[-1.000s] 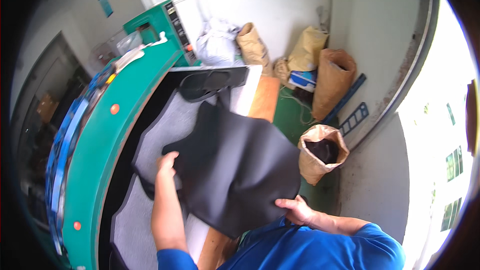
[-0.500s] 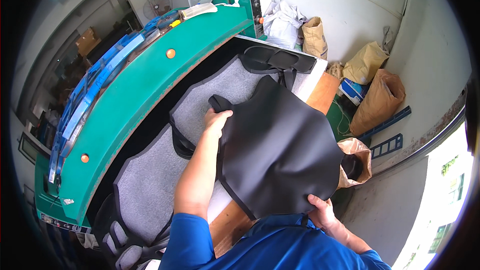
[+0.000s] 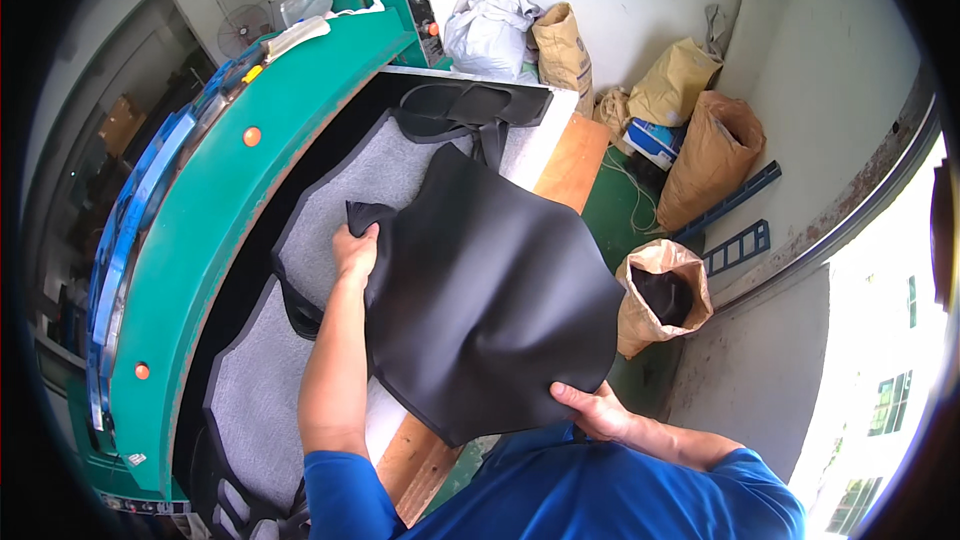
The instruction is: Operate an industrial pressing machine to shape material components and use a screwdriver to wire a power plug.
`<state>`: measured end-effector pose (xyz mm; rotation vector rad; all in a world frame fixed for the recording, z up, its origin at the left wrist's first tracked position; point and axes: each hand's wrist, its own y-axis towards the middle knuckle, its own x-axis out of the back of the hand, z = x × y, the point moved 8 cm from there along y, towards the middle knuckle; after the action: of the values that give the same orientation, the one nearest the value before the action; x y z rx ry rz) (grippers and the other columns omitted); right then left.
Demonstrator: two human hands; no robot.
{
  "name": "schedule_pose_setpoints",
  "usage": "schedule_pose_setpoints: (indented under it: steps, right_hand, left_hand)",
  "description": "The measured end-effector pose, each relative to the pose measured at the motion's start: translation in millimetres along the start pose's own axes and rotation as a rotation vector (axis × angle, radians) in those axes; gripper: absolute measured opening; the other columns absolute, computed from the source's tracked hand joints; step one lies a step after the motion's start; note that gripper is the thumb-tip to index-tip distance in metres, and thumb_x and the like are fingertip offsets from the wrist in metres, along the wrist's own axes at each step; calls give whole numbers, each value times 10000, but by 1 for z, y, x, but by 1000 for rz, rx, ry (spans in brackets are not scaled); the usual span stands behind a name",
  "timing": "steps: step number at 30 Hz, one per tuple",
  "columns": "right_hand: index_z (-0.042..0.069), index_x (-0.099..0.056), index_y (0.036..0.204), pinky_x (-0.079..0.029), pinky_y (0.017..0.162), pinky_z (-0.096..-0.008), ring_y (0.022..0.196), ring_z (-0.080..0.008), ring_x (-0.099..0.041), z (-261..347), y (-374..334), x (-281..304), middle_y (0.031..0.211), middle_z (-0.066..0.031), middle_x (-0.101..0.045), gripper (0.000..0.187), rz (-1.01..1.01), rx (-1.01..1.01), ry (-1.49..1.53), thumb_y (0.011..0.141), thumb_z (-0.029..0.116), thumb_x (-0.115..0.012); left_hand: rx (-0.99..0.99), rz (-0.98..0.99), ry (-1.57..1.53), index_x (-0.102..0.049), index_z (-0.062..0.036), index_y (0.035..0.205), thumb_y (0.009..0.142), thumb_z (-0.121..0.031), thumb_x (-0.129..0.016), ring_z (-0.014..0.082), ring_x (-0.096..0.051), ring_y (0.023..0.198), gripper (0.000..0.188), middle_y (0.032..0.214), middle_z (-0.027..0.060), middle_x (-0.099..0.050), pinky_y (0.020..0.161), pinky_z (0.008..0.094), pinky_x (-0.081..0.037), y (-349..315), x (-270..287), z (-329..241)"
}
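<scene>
A large smooth black sheet (image 3: pixel 490 290), flexible and irregular in outline, is held up in front of me between both hands. My left hand (image 3: pixel 354 250) is closed on its folded upper-left corner. At the lower right edge, my right hand (image 3: pixel 592 410) pinches the sheet with the thumb on top, its other fingers partly hidden beneath. Behind the sheet, grey fuzzy panels (image 3: pixel 355 175) with black borders lie on the bed of a green machine. Black cut pieces (image 3: pixel 460 105) rest at the bed's far end.
The curved green machine beam (image 3: pixel 300 110) arches over the bed on the left. A wooden board (image 3: pixel 572 165) edges the bed. To the right stands an open paper sack (image 3: pixel 640 325) with black material inside; more brown sacks (image 3: pixel 710 160) and a white bag (image 3: pixel 490 35) line the wall.
The view has turned right, so the machine sits further left. The sheet has moved away from the open paper sack, which now shows more fully. Both hands keep their hold.
</scene>
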<state>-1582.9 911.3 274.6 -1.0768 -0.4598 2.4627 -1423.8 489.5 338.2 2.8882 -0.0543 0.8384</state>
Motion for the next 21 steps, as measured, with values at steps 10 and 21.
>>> schedule_pose_setpoints:
  steps: [10, 21]
  right_hand:
    - [12, -513, 1282, -474, 948, -400, 1069, -236, -585, 65, 34, -11, 1189, -97, -594, 555, 242, 100, -190, 785, 79, -752]
    - [-49, -652, 1114, -432, 1021, -500, 1134, -369, -574, 107, 42, -140, 1197, -235, -612, 484, 453, 491, -370, 790, 310, -666]
  left_hand:
    - [-258, -196, -45, -601, 9, 1113, 836, -189, -661, 341, -661, 976, 346, 995, 224, -675, 841, 396, -504, -84, 69, -118]
    - [-528, -621, -201, -533, 50, 1050, 780, -28, -617, 451, -619, 862, 293, 848, 261, -642, 745, 474, -501, -300, 293, -109]
